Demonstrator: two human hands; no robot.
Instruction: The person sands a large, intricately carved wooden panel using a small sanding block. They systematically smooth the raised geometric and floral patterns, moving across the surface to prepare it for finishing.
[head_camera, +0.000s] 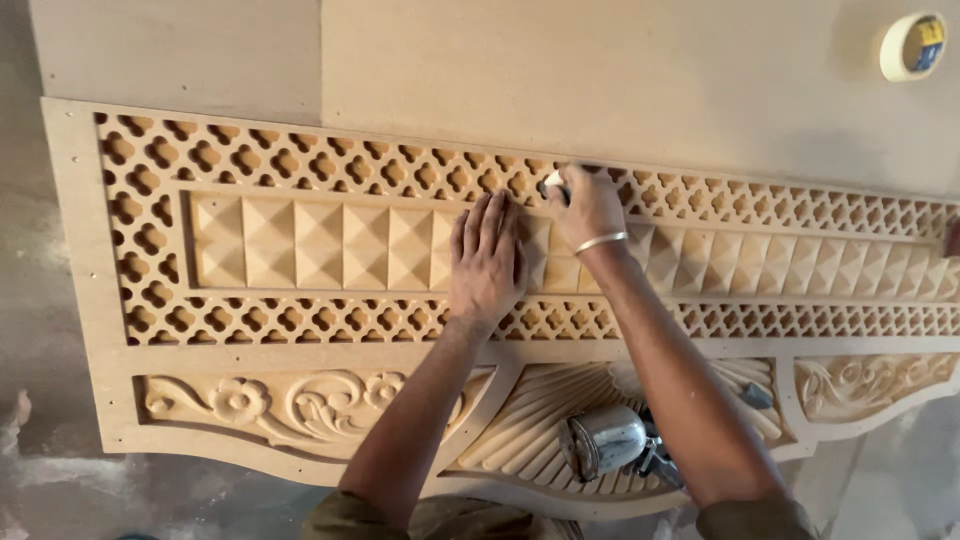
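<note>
Pressing flat with fingers spread, the left hand (487, 262) rests on the row of raised pyramid studs (330, 243) near the middle of the carved wooden panel (85, 260), steadying it. The right hand (590, 208), a thin metal bangle (601, 242) at its wrist, is closed around a small pale pad (552, 182), probably folded sandpaper, and holds it against the pierced quatrefoil lattice (300, 160) just below the panel's top edge. A shiny metal spray-gun cup (603, 440) lies on the fan-shaped carving (530, 420) by the bottom edge, between the forearms, and a roll of masking tape (912, 46) sits on the plain board (600, 70) beyond the top right corner. The lattice bars look thin, so a hard or skewed stroke could chip one; a forearm drawn back carelessly might knock the cup and dent the fan carving.
</note>
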